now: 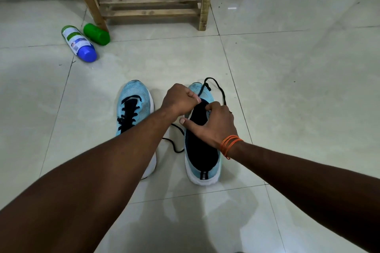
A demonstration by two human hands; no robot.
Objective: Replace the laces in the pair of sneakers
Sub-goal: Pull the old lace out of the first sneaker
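The likeliest slip from here is the thin black lace (203, 86) sliding back out of an eyelet: the left hand (181, 99) seems to have only a short pinch on it, and a tug without the shoe braced would drag the open sneaker (202, 150), light-blue mesh on a thick white sole with a black tongue, across the smooth pale floor tiles (287, 88). The slack strand at eight o'clock of that shoe could also snag under the sole or under the laced sneaker (133, 98), its light-blue and white twin just beside it at nine o'clock. A skipped or crossed eyelet is another risk, since both hands hide the eyelet rows. The left hand's fingers (194, 98) are curled tight, and the lace comes out of them at the toe end, runs up toward twelve o'clock and loops round to two o'clock of the toe. The right hand (213, 123), with orange thread bands (230, 144) at its wrist, lies over the middle of the open sneaker, fingers curled down onto the upper and thumb (186, 121) stretched across toward nine o'clock; whether it also nips the lace I cannot tell. Well apart, at ten o'clock of the view, lie a white bottle with a blue cap (79, 44) and a green plastic cylinder (96, 34), near a rough wooden frame (152, 2) at twelve.
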